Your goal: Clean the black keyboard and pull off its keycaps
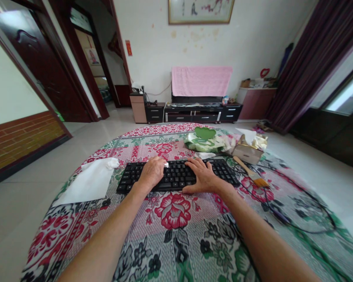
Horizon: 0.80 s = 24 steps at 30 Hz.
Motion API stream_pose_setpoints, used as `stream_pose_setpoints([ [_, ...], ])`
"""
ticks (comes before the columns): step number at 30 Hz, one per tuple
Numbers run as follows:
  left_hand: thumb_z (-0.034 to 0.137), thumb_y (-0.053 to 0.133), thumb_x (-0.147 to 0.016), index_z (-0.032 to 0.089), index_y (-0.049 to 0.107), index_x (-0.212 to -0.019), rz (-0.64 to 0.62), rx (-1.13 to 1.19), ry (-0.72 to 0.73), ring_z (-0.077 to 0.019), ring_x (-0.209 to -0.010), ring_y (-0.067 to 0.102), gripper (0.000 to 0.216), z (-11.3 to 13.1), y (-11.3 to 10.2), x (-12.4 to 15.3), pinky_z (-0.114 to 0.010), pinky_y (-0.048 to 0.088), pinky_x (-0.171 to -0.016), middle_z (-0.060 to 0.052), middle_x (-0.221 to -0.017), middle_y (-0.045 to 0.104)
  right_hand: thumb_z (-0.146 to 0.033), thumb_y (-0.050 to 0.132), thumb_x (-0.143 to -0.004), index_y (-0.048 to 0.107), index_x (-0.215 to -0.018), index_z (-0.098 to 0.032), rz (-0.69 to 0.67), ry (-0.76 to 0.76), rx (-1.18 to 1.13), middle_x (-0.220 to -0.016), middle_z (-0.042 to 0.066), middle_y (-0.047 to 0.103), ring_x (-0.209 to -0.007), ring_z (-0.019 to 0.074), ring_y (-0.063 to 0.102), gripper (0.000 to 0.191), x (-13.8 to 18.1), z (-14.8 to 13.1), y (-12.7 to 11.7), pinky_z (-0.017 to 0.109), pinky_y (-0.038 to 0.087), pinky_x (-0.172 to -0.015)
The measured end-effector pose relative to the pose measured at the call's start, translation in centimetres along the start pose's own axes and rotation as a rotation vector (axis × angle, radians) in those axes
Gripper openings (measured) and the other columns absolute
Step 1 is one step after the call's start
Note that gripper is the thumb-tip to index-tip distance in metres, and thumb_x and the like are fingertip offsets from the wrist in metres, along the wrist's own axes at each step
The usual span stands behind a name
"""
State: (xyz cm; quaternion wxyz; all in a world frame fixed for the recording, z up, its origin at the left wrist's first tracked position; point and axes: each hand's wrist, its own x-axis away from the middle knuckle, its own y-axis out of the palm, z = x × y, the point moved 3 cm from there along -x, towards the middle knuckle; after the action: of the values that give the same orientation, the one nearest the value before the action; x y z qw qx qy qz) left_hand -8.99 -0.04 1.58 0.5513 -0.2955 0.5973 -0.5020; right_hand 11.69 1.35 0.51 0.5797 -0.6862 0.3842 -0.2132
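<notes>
A black keyboard (176, 175) lies in the middle of the table, on a cloth (176, 235) with big red flowers. The left hand (151, 172) rests on the left half of the keys. Its fingers are curled shut around a small white wipe (166, 165), and only a little of it pokes out, so it may be a tissue instead. The right hand (202, 176) lies flat on the keys just beside it, fingers spread out, holding nothing. To the left of the keyboard, a big white tissue (90, 181) lies spread on the cloth. Behind the keyboard sits a green pack (204, 141) with its flap up. Next to the pack is a brown box (247, 153) with paper sticking out of the top. A brush (251, 172) with a wooden handle lies near the right end of the keyboard. A black cable (282, 221) runs in loops over the right side of the cloth. Far back by the wall, a pink towel (201, 80) hangs over something on a low dark cabinet (194, 113).
</notes>
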Motion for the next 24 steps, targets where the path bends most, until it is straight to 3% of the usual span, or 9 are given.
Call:
stream_pose_setpoints([
  [4, 0.018, 0.042, -0.085, 0.019, 0.067, -0.089, -0.073, 0.017, 0.025, -0.0188, -0.087, 0.059, 0.026, -0.16, -0.04, -0.17, -0.030, 0.043, -0.085, -0.006, -0.088, 0.065, -0.073, 0.062, -0.050, 0.037, -0.136, -0.022, 0.006, -0.005, 0.002, -0.145, 0.013, 0.028, -0.131, 0.0422, 0.019, 0.103, -0.07, 0.14, 0.17, 0.069, 0.016, -0.098],
  [10, 0.017, 0.041, -0.086, 0.017, 0.066, -0.095, 0.061, 0.050, -0.023, -0.0195, -0.089, 0.058, 0.026, -0.09, 0.43, -0.15, -0.030, 0.043, -0.085, -0.007, -0.091, 0.064, -0.074, 0.061, -0.050, 0.038, -0.135, -0.023, 0.016, -0.010, -0.002, -0.145, 0.013, 0.029, -0.131, 0.0417, 0.019, 0.102, -0.05, 0.32, 0.29, 0.069, 0.015, -0.099],
  [17, 0.019, 0.042, -0.085, 0.018, 0.068, -0.087, -0.045, 0.037, 0.040, -0.0187, -0.084, 0.059, 0.026, 0.11, -0.12, -0.31, -0.029, 0.044, -0.082, -0.006, -0.085, 0.064, -0.074, 0.061, -0.049, 0.038, -0.135, -0.022, 0.030, -0.023, 0.023, -0.144, 0.013, 0.030, -0.130, 0.0419, 0.022, 0.103, 0.02, 0.15, 0.19, 0.070, 0.018, -0.097],
  [24, 0.019, 0.040, -0.086, 0.018, 0.067, -0.090, 0.023, 0.042, 0.032, -0.0190, -0.086, 0.059, 0.028, 0.35, -0.01, -0.36, -0.030, 0.044, -0.083, -0.006, -0.088, 0.065, -0.074, 0.062, -0.050, 0.038, -0.136, -0.022, 0.012, -0.020, 0.024, -0.144, 0.013, 0.029, -0.130, 0.0422, 0.021, 0.103, -0.05, 0.07, 0.09, 0.071, 0.018, -0.097],
])
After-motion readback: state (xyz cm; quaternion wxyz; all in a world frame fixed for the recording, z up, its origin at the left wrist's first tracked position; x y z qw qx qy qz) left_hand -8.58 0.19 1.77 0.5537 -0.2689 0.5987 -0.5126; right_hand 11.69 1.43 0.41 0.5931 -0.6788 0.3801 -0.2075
